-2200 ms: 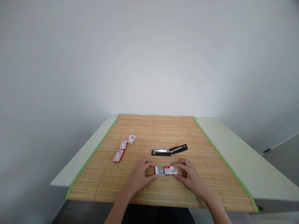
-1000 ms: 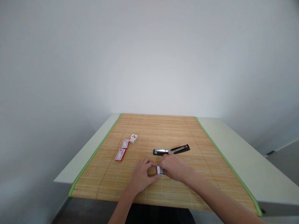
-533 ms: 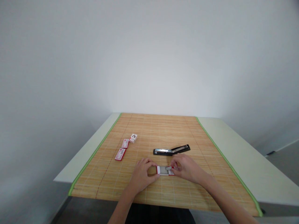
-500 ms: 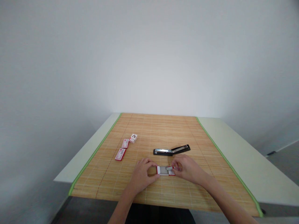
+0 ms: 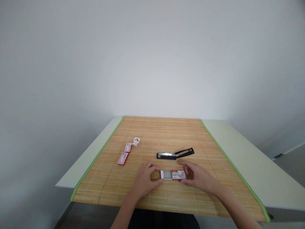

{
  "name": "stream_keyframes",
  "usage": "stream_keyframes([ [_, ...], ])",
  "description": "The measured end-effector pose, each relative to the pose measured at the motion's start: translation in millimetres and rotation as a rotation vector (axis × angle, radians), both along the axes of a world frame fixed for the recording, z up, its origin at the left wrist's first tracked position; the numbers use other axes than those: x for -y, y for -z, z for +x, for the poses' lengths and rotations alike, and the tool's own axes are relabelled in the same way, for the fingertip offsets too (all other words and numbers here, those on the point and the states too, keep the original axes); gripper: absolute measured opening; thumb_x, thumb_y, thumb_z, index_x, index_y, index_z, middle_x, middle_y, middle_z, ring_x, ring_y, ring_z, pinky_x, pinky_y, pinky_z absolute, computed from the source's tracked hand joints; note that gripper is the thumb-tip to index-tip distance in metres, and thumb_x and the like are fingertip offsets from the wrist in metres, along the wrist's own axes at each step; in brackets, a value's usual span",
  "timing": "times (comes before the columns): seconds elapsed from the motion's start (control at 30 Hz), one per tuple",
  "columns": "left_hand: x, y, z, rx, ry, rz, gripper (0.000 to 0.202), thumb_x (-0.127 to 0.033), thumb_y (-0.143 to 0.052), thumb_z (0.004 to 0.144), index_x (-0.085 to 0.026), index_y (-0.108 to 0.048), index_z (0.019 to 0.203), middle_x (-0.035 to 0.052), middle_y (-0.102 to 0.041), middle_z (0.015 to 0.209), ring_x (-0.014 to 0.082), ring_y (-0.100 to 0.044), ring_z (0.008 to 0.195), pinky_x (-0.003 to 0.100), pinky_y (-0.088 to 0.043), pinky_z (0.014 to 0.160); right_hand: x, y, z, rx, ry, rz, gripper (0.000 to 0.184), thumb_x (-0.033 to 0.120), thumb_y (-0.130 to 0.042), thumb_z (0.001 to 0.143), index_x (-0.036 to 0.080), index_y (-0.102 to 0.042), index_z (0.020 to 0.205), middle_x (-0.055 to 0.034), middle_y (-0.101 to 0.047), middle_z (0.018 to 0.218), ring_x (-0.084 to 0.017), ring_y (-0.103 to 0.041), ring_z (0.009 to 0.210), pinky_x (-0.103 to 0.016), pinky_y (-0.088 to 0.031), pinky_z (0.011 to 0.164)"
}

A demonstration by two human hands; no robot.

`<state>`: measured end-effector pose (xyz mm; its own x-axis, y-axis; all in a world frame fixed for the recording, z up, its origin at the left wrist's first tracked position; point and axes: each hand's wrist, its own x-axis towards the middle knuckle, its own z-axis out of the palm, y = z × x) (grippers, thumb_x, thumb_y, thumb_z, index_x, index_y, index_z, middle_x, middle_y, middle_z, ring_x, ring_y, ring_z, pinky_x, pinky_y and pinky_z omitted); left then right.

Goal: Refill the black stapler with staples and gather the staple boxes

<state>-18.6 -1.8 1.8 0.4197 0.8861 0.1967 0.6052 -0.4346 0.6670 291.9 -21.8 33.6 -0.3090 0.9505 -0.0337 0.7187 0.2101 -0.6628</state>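
Note:
A small red-and-white staple box [image 5: 178,175] lies on the mat in front of me, slid partly open, with grey showing in its tray [image 5: 167,174]. My left hand [image 5: 147,177] grips the tray's left end between thumb and forefinger. At the box's right end is my right hand [image 5: 198,177], fingers apart, its thumb close to or touching the lower corner. I see nothing between those fingers. Just beyond the box lies a black stapler [image 5: 175,155], its top swung back to the right and its metal channel exposed.
To the left, a red-and-white box [image 5: 123,158], a second one [image 5: 128,147] and a white box [image 5: 136,142] form a slanting row. A bamboo mat [image 5: 152,130] with green edging covers the middle of the white table [image 5: 245,159]. A wall rises behind.
My right hand has let go of a small grey staple strip over the tray, opened, and shifted right to the box's end. My left hand keeps its hold.

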Motion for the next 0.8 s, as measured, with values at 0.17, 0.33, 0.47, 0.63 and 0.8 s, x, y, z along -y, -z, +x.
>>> stream_keyframes([
  [0.17, -2, 1.3, 8, -0.019, 0.001, -0.013, 0.036, -0.045, -0.084, 0.076, -0.039, -0.075, 0.111, 0.0008, -0.065, 0.113, 0.0271, -0.059, 0.110, 0.042, -0.043, 0.096, 3, 6.2, -4, -0.025, -0.040, -0.010, 0.024, 0.031, -0.070, 0.085, 0.024, -0.070, 0.108, -0.0013, -0.068, 0.090, -0.018, -0.061, 0.078, -0.028, -0.044, 0.069],
  [0.33, -6, 5.3, 21, 0.000, 0.008, -0.022, 0.038, -0.050, -0.084, 0.075, -0.040, -0.077, 0.111, 0.0012, -0.066, 0.110, 0.0271, -0.059, 0.109, 0.042, -0.043, 0.096, -2, 11.8, -28, -0.035, -0.046, 0.023, 0.024, 0.030, -0.071, 0.085, 0.024, -0.071, 0.108, -0.0011, -0.067, 0.089, -0.018, -0.060, 0.077, -0.027, -0.044, 0.069],
  [0.47, -7, 6.9, 22, 0.011, 0.007, -0.028, 0.040, -0.050, -0.086, 0.073, -0.040, -0.077, 0.111, 0.0003, -0.067, 0.109, 0.0265, -0.060, 0.108, 0.042, -0.043, 0.096, -3, 11.9, -34, -0.015, -0.050, 0.044, 0.021, 0.030, -0.072, 0.085, 0.023, -0.072, 0.104, -0.0009, -0.067, 0.088, -0.018, -0.061, 0.078, -0.027, -0.044, 0.070],
  [0.63, -8, 7.3, 20, 0.116, -0.012, -0.013, 0.047, -0.053, -0.083, 0.076, -0.037, -0.073, 0.119, 0.0021, -0.066, 0.114, 0.0257, -0.060, 0.108, 0.041, -0.045, 0.098, -2, 4.8, -37, 0.012, 0.016, 0.058, 0.038, 0.039, -0.073, 0.086, 0.025, -0.068, 0.121, 0.0011, -0.065, 0.082, -0.018, -0.060, 0.074, -0.027, -0.044, 0.069],
  [0.8, -41, 13.0, 17, 0.151, -0.255, 0.103, 0.046, -0.044, -0.074, 0.087, -0.030, -0.065, 0.129, 0.0056, -0.062, 0.124, 0.0261, -0.055, 0.119, 0.044, -0.043, 0.105, -6, -1.6, -47, 0.060, 0.002, 0.087, 0.020, 0.034, -0.066, 0.091, 0.025, -0.075, 0.107, -0.0020, -0.066, 0.087, -0.017, -0.060, 0.076, -0.027, -0.043, 0.070],
])
